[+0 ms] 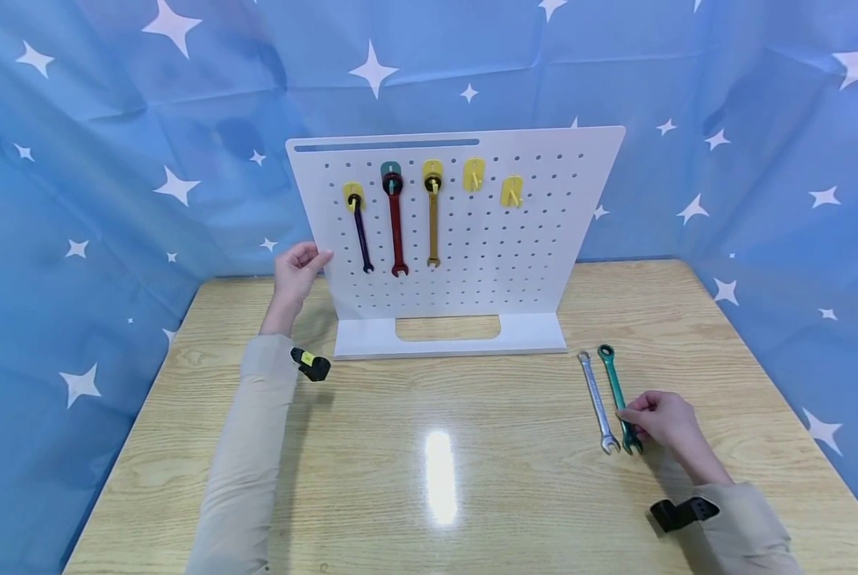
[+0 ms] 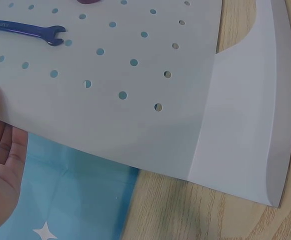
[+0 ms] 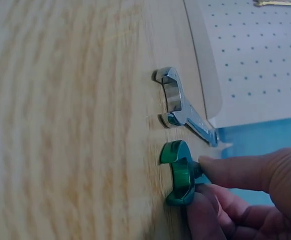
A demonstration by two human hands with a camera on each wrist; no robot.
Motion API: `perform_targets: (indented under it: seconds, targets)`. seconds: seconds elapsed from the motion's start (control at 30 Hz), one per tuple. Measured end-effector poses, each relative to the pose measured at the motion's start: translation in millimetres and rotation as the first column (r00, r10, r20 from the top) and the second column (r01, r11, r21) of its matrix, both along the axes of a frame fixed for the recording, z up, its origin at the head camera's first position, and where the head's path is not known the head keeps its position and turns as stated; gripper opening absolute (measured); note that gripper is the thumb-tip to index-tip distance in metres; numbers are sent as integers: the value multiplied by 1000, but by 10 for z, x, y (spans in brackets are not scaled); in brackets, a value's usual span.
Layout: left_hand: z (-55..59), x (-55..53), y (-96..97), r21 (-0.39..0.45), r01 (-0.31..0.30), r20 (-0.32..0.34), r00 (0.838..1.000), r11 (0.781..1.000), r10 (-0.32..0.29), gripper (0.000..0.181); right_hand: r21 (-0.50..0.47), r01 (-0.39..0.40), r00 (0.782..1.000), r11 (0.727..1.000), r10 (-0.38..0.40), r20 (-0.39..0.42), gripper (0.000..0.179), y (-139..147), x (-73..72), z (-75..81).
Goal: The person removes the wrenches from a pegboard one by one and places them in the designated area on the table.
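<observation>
My left hand point(image 1: 298, 275) holds the left edge of a white pegboard point(image 1: 486, 287), its thumb on the front face and its fingers behind. Near its open end, a green combination wrench point(image 1: 615, 386) is pinched between the thumb and fingers of my right hand point(image 1: 665, 417). Just left of it on the table lies a silver combination wrench point(image 1: 597, 399), its open end towards me. In the right wrist view the green wrench's open jaw point(image 3: 182, 175) faces the camera, close over the wood.
On the pegboard hang a dark purple wrench point(image 1: 362, 235), a red wrench point(image 1: 396, 231) and a gold wrench point(image 1: 433, 228). Right of them are two yellow hooks point(image 1: 474, 174) with nothing on them. The board's base stands on a wooden table point(image 1: 371, 463), before a blue star-patterned curtain point(image 1: 429, 104).
</observation>
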State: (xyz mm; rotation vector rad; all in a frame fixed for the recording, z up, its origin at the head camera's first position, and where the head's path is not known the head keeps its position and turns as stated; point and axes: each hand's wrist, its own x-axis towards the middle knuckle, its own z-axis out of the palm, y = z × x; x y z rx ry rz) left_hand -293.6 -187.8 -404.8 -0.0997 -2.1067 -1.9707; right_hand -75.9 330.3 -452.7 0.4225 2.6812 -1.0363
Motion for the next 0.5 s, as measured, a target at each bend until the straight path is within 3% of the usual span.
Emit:
perform_targets:
  seconds: [0.17,0.5]
  targets:
    - [8,4,4,1,-5,7,1000,1000,5,2,-8,1,1000,1000,-1,-10,21,15,6,-11]
    - [-3,-18,1,14,4,18,1000,1000,-5,11,-76,76,980,994,-89,-181,31,-52,-55,49]
